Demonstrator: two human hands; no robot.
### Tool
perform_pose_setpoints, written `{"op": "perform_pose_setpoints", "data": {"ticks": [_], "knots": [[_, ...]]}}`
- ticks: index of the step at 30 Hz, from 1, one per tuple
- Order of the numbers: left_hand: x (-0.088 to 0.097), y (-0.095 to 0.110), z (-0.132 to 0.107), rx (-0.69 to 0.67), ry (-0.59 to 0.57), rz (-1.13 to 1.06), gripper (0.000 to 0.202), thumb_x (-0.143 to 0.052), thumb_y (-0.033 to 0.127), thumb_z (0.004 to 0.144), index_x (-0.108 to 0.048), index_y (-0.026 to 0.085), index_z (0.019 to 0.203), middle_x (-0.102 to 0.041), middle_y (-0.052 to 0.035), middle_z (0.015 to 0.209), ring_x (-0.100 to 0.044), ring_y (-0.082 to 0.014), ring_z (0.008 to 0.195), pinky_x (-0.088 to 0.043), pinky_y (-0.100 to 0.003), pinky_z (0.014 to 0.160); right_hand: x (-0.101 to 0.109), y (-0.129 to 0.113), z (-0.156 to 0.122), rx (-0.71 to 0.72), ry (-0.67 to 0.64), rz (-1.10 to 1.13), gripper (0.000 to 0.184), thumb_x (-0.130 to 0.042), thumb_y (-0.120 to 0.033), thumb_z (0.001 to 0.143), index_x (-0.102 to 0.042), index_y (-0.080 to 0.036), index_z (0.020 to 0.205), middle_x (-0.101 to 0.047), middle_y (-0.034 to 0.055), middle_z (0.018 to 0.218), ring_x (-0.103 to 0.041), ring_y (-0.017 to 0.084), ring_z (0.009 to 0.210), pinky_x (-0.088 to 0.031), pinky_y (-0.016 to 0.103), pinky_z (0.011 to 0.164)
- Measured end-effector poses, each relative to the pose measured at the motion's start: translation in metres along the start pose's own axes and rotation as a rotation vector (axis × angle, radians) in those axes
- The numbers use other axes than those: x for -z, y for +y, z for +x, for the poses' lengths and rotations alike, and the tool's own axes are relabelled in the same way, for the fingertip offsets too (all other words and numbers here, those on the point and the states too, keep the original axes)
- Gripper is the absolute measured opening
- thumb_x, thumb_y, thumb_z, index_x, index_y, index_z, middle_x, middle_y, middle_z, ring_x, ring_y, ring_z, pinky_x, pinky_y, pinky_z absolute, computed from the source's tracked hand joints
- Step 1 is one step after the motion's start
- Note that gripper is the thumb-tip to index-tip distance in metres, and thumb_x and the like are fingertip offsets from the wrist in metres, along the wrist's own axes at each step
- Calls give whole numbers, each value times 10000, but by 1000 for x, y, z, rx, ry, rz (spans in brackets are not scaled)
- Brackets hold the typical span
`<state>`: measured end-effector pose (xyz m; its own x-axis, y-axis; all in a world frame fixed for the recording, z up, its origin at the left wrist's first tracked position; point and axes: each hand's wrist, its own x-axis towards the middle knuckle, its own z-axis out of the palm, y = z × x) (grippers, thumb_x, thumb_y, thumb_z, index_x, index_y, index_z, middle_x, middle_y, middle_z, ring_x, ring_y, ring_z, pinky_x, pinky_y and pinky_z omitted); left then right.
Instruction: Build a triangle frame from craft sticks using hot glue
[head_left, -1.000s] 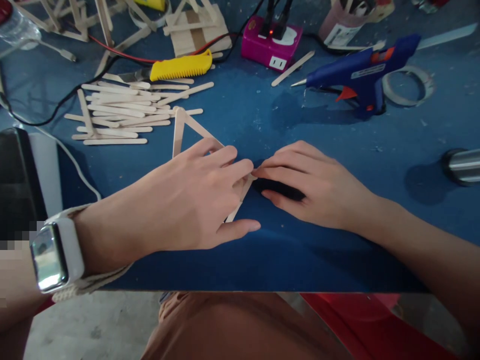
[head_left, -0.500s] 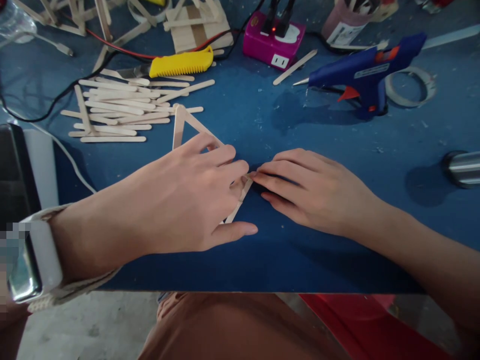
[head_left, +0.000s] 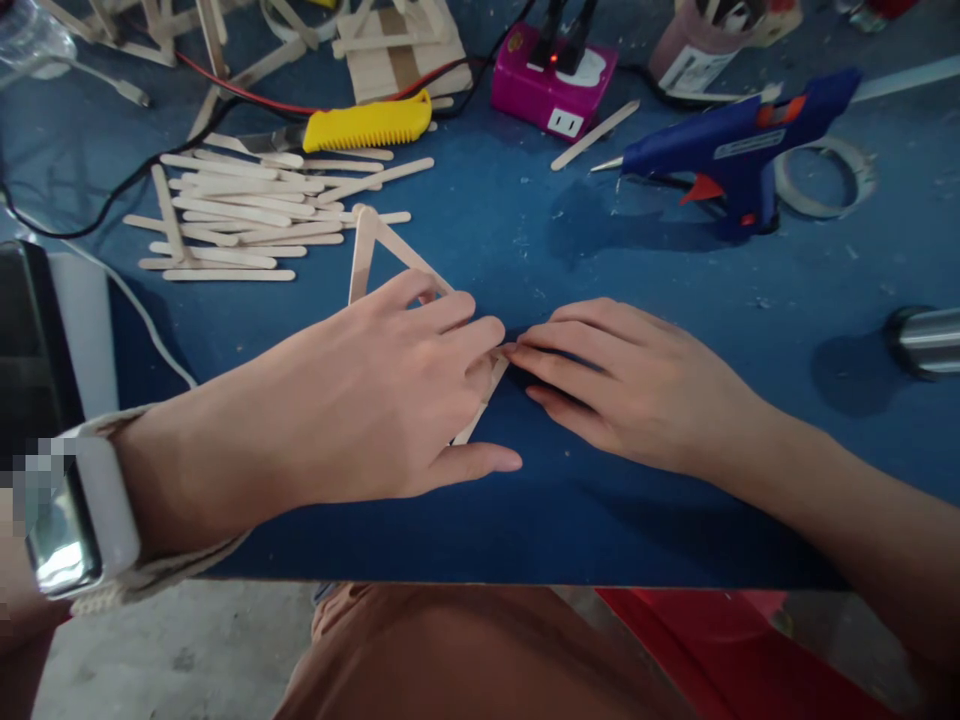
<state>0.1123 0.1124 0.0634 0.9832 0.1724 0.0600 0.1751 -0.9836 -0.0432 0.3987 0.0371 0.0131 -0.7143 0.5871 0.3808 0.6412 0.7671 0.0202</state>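
Observation:
A frame of joined popsicle sticks (head_left: 411, 250) lies on the blue table (head_left: 525, 520), its pointed corner facing away from me. My left hand (head_left: 390, 385) covers most of it, with fingers curled down on the sticks and the thumb stretched out to the side. At the frame's right corner, the fingertips of my right hand (head_left: 622, 385) are pressed together on the stick end. Exactly what lies between those fingertips is hidden. Beyond my left hand spreads a pile of loose popsicle sticks (head_left: 240, 210).
A yellow utility knife (head_left: 367, 122) rests at the pile's far edge. Farther right are a purple power socket (head_left: 551, 85), a blue glue gun (head_left: 705, 140), a tape roll (head_left: 825, 178) and a metal cylinder (head_left: 930, 338). Cables cross the back left.
The view has shifted very slightly. Both hands keep nearly the same place on the stick frame.

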Motion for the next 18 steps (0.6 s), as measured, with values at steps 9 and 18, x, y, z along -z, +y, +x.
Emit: {"op": "perform_pose_setpoints", "data": {"ticks": [9,18], "knots": [[-1,1,1,-25,3,61,708,-512,702,1273,-907,118,1210,-867,-183,1244,-838,-378,1159,-692,-557,1104,3,-1,0,14,-16,-26,258,-700,-158,1229,-823,-66,1436,-915,135,1290,-842,302,1175,-691,443,884],[-1,-1,0,-35,-51,-20,718,-492,719,1282,-986,206,1188,-873,-167,1448,-802,-400,1348,-655,-581,1192,0,4,-2,-81,11,166,358,-753,-163,1184,-859,-237,1518,-914,106,1366,-849,333,1234,-763,541,1024]]}}
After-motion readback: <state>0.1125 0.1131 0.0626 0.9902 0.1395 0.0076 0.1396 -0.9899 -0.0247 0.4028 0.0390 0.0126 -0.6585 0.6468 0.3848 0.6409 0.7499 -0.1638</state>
